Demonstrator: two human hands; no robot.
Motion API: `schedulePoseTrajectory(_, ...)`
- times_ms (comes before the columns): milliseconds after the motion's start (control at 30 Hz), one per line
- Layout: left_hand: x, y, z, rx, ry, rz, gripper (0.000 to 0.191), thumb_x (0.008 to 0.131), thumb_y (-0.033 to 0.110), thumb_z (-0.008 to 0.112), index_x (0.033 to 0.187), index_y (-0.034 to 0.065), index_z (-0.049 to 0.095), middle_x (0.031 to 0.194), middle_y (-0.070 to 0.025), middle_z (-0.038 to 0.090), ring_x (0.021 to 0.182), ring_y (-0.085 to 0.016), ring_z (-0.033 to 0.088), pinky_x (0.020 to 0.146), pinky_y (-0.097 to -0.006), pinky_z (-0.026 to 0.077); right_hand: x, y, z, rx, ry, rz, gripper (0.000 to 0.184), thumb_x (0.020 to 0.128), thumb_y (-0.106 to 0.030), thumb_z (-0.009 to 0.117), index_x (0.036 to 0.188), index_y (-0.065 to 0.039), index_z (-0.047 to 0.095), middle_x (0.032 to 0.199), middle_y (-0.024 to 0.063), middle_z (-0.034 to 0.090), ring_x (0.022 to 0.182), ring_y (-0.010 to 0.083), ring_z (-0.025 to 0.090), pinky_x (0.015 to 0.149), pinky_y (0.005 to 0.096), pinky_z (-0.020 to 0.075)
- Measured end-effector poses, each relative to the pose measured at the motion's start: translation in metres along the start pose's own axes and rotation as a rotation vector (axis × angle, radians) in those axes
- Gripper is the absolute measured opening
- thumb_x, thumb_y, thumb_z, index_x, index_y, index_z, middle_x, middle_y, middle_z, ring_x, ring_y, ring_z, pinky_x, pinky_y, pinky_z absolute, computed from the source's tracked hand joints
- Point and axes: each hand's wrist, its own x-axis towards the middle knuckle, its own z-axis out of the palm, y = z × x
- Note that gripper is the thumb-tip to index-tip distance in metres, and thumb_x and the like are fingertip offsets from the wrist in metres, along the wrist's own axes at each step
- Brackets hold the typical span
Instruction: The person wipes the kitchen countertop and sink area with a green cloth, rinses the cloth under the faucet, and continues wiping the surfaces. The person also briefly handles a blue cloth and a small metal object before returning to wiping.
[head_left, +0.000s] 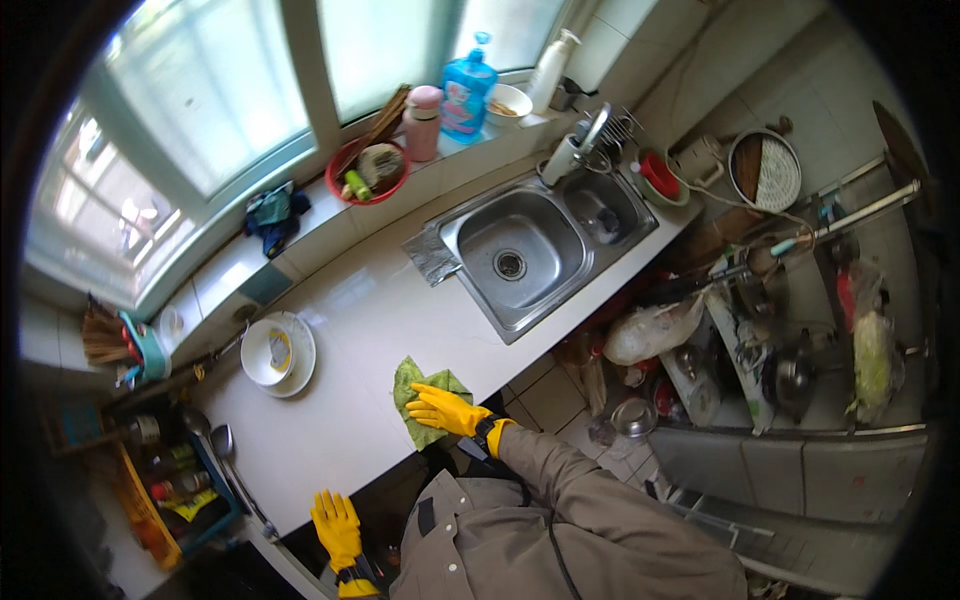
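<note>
My right hand (444, 411), in a yellow rubber glove, lies palm down on a green cloth (411, 377) and holds it against the white countertop (352, 420) near the front edge. Cloth spreads out on both sides of the gloved fingers. My left hand (337, 529), gloved the same way, is at the counter's front edge further left, its fingers stretched out and nothing in it. Beyond it, towards the wall, a white bowl (259, 356) with a yellow-and-grey thing inside rests on a white plate (304, 360).
A double-bowl steel sink (517, 259) is set into the counter at right, a grey cloth (431, 255) by its rim. The windowsill bears a red basket (339, 169), a pink bottle (422, 127) and a blue pump bottle (469, 97). Ladles (232, 465) lie at the left end.
</note>
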Motion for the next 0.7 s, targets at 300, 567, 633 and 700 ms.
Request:
schedulePoseTrajectory(300, 0.014, -0.025, 0.067, 0.196, 0.045, 0.031, 0.049, 0.110, 0.045, 0.039, 0.149, 0.0165, 0.049, 0.157, -0.0018, 0.047, 0.141, -0.024, 0.046, 0.118, -0.0470, 0.038, -0.048, -0.044, -0.115, 0.216, -0.030, -0.185, 0.046, 0.111, -0.026, 0.043, 0.155, -0.016, 0.038, 0.140, 0.0125, 0.057, 0.125, 0.0268, 0.058, 0.108, 0.0395, 0.0469)
schedulePoseTrajectory(567, 0.062, -0.080, 0.151, 0.308, 0.039, -0.095, 0.048, 0.108, 0.048, 0.044, 0.146, 0.0183, 0.051, 0.156, -0.0051, 0.047, 0.139, -0.029, 0.046, 0.116, -0.0512, 0.040, -0.089, -0.131, -0.209, 0.317, -0.032, -0.485, 0.043, 0.110, -0.027, 0.036, 0.146, -0.006, 0.046, 0.135, 0.0211, 0.060, 0.123, 0.0387, 0.060, 0.109, 0.0471, 0.0479)
schedulePoseTrajectory(633, 0.061, -0.090, 0.161, 0.297, 0.095, -0.096, 0.048, 0.108, 0.048, 0.044, 0.145, 0.0188, 0.053, 0.154, -0.0047, 0.049, 0.137, -0.030, 0.047, 0.115, -0.0513, 0.041, -0.095, -0.145, -0.209, 0.336, 0.051, -0.388, 0.039, 0.111, -0.027, 0.036, 0.141, -0.006, 0.051, 0.129, 0.0185, 0.064, 0.113, 0.0336, 0.066, 0.100, 0.0437, 0.0537)
schedulePoseTrajectory(700, 0.051, -0.089, 0.170, -0.295, 0.126, -0.296, 0.045, 0.107, 0.047, 0.048, 0.143, 0.0195, 0.055, 0.150, -0.0032, 0.053, 0.134, -0.028, 0.050, 0.113, -0.0523, 0.043, -0.099, -0.153, -0.201, 0.215, 0.088, -0.318, 0.036, 0.110, -0.029, 0.047, 0.140, -0.009, 0.054, 0.126, 0.0160, 0.066, 0.107, 0.0289, 0.068, 0.095, 0.0390, 0.0561)
